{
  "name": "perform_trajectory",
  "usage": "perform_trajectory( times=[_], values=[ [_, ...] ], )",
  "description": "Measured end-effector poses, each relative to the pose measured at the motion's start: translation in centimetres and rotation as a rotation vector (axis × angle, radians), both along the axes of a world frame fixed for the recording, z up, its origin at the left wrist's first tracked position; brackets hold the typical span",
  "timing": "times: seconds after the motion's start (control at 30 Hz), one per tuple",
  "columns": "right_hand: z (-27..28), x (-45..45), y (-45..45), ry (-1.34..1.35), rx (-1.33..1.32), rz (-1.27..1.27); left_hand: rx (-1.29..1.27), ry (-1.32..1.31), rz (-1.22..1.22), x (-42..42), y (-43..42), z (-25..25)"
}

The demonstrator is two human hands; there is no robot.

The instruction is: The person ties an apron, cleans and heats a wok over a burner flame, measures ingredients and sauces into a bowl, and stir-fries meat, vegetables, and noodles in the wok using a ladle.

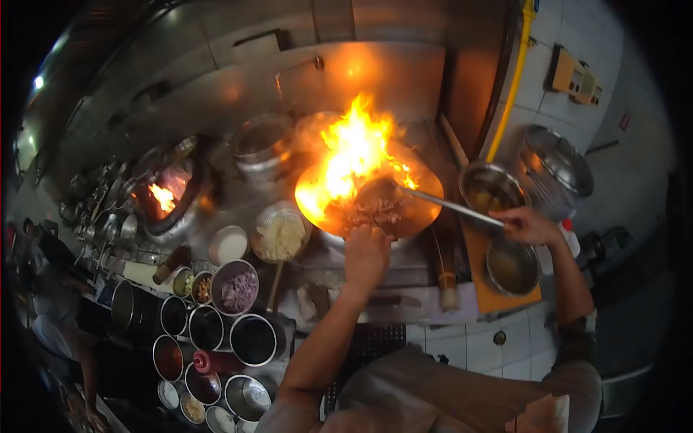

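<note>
A wide wok (424,189) sits on the burner with tall flames (354,148) rising from its far left part. Brown pieces of food (368,213) lie in its bottom. My left hand (367,252) is closed at the wok's near edge, apparently gripping it there; the fingertips are hidden behind the hand. In my right hand (530,225) is the long handle of a ladle (458,208), which slants down to the left. The bowl of the ladle is in the wok, over the food.
A strainer (281,234) with pale food and a bowl of sliced onion (238,289) stand left. Several sauce pots (253,339) crowd the lower left. A second burner (162,198) burns farther left. Metal bowls (512,267) and a lidded pot (556,169) stand right. Another person (61,332) is far left.
</note>
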State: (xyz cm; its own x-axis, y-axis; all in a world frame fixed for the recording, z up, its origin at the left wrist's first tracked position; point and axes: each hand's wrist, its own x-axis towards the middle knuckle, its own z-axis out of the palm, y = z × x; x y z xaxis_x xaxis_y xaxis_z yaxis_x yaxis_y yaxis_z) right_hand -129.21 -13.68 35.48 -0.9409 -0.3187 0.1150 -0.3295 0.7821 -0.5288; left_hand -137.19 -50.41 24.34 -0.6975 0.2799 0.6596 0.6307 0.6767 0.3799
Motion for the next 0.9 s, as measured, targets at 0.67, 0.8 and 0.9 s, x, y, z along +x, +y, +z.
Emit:
perform_trajectory(
  times=[0.67, 0.8, 0.9],
  values=[
    [-1.8, -1.4, -3.2, -0.068, 0.085, -0.151, -0.037, -0.133, 0.024, -0.9, 0.7, -5.5],
    [-1.1, 0.9, 0.6, -0.015, 0.064, -0.243, -0.011, -0.04, -0.016, 4.6, -2.2, -3.6],
    [1.6, 2.0, 4.2, -0.145, 0.01, -0.242, -0.045, -0.117, 0.016, 0.2, -1.4, -1.5]
  ],
)
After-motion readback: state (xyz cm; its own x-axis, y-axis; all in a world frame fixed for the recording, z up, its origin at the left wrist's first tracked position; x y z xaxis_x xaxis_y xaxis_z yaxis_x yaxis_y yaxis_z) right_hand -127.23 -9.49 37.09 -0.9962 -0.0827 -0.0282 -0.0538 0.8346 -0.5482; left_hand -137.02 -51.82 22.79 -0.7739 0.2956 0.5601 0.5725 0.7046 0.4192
